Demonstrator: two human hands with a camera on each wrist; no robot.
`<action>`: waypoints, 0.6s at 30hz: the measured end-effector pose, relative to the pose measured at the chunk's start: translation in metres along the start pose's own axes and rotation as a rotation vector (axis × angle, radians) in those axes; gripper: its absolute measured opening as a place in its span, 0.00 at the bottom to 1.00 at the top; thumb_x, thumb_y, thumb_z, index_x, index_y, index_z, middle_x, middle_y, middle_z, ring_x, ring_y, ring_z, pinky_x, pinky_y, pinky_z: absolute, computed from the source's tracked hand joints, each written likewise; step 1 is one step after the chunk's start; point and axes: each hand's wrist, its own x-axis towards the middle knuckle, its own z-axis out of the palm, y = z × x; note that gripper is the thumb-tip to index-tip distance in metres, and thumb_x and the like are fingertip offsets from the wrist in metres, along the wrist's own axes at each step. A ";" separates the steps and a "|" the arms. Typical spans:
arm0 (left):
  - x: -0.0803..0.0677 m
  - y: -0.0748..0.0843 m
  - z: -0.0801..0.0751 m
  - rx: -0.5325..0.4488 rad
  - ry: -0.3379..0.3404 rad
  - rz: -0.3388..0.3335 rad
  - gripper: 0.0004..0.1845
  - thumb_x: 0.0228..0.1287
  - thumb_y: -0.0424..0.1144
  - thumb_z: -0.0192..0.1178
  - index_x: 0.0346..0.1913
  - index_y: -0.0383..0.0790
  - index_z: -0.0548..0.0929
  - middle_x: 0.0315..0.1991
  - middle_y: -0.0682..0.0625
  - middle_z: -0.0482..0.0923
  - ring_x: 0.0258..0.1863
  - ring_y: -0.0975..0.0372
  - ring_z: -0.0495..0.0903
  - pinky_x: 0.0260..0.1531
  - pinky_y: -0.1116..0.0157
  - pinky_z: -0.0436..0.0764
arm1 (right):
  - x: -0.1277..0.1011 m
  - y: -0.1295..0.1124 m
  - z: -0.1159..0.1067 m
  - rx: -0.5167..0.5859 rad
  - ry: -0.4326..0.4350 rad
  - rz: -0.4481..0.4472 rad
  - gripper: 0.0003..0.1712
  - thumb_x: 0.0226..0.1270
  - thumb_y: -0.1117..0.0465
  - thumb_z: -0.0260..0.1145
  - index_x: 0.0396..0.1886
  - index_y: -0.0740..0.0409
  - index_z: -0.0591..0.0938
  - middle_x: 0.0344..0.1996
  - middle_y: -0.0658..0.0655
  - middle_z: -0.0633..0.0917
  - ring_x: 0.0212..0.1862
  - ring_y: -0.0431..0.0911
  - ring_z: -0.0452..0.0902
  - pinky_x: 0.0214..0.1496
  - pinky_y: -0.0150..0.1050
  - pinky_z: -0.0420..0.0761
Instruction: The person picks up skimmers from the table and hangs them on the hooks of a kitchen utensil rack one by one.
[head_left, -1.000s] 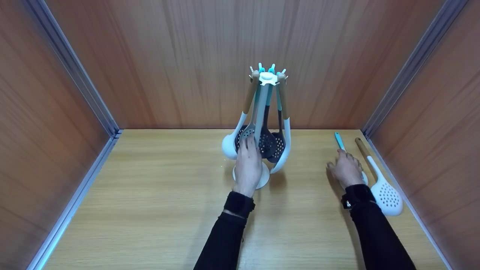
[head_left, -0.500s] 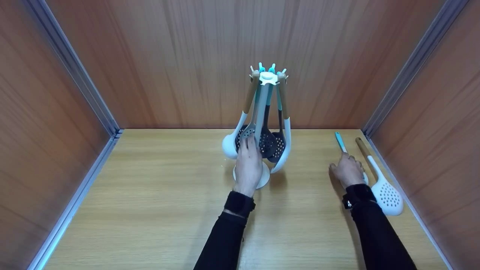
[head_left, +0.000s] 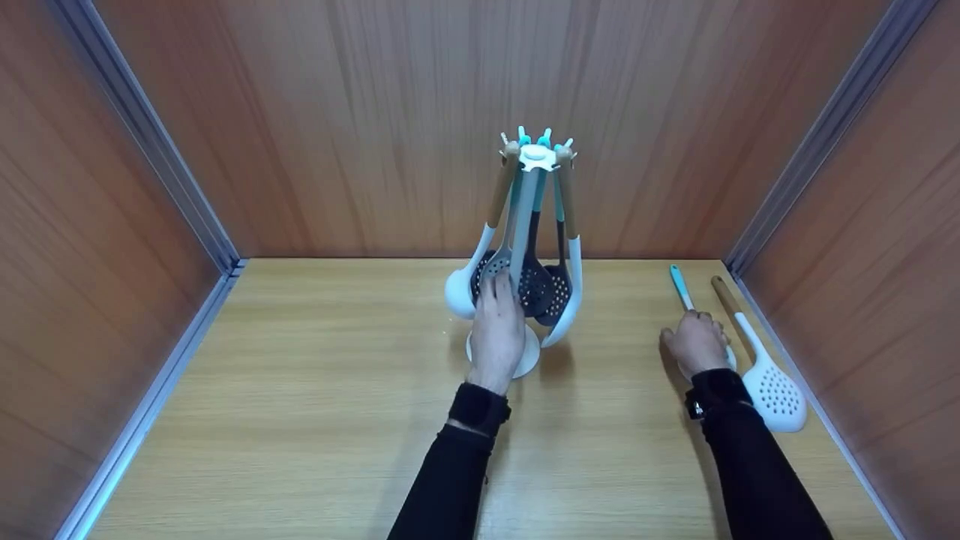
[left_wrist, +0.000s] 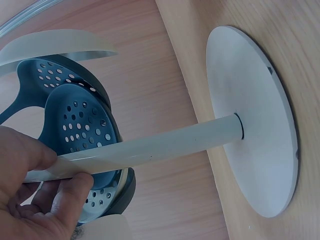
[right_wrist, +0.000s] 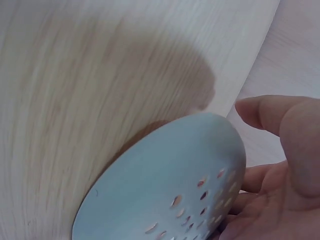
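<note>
My left hand (head_left: 496, 334) grips the white pole of a utensil stand (left_wrist: 165, 147), thumb on one side and fingers on the other. From the stand's top hang several utensils: a white ladle (head_left: 459, 291) with a brown handle, dark perforated skimmers (head_left: 535, 289) and a white utensil (head_left: 574, 292) on the right. On the right side my right hand (head_left: 697, 343) is over a pale perforated skimmer (right_wrist: 165, 175) with a turquoise handle (head_left: 679, 281). In the right wrist view the thumb stands apart from its bowl, while the other fingers lie along the bowl's far side, partly hidden.
A white slotted turner (head_left: 776, 394) with a brown handle lies at the far right, near the right wooden panel (head_left: 870, 270). Wooden panels enclose the wooden table (head_left: 322, 412) at the back and both sides. The stand's round white base (left_wrist: 250, 165) rests on the table.
My right hand has shifted slightly right and nearer to me over the skimmer, showing more of its turquoise handle. The left hand and the stand have stayed put.
</note>
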 end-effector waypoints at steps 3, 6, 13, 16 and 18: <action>0.000 0.000 0.000 0.003 -0.008 -0.002 0.24 0.88 0.28 0.62 0.80 0.28 0.76 0.69 0.33 0.83 0.64 0.45 0.91 0.61 0.53 0.97 | 0.001 0.001 0.001 0.004 0.012 -0.003 0.43 0.91 0.51 0.61 0.78 0.91 0.68 0.75 0.93 0.71 0.76 0.87 0.69 0.80 0.81 0.73; 0.000 -0.001 0.000 0.009 -0.006 0.000 0.24 0.88 0.28 0.62 0.80 0.28 0.76 0.69 0.33 0.83 0.64 0.45 0.91 0.62 0.53 0.97 | 0.001 0.001 0.001 0.008 0.030 -0.011 0.40 0.90 0.53 0.60 0.75 0.90 0.71 0.73 0.93 0.73 0.75 0.87 0.71 0.79 0.82 0.75; 0.001 -0.001 -0.001 0.002 -0.007 -0.002 0.23 0.89 0.28 0.61 0.79 0.28 0.76 0.69 0.33 0.83 0.65 0.45 0.91 0.62 0.53 0.97 | 0.001 0.000 0.003 0.010 0.058 -0.009 0.30 0.87 0.64 0.55 0.73 0.89 0.75 0.68 0.91 0.76 0.71 0.85 0.74 0.75 0.81 0.77; 0.001 0.000 -0.001 -0.002 -0.019 -0.011 0.23 0.89 0.29 0.61 0.80 0.29 0.76 0.69 0.33 0.83 0.64 0.46 0.91 0.62 0.54 0.97 | 0.002 0.000 0.004 0.003 0.071 -0.005 0.28 0.85 0.69 0.55 0.72 0.88 0.76 0.67 0.91 0.77 0.70 0.84 0.76 0.73 0.79 0.79; 0.001 0.000 -0.001 -0.002 -0.024 -0.014 0.23 0.89 0.29 0.61 0.80 0.29 0.76 0.69 0.34 0.83 0.64 0.46 0.91 0.62 0.54 0.97 | 0.002 -0.001 0.005 0.000 0.083 -0.004 0.26 0.85 0.70 0.56 0.71 0.88 0.77 0.65 0.90 0.78 0.68 0.83 0.77 0.71 0.78 0.80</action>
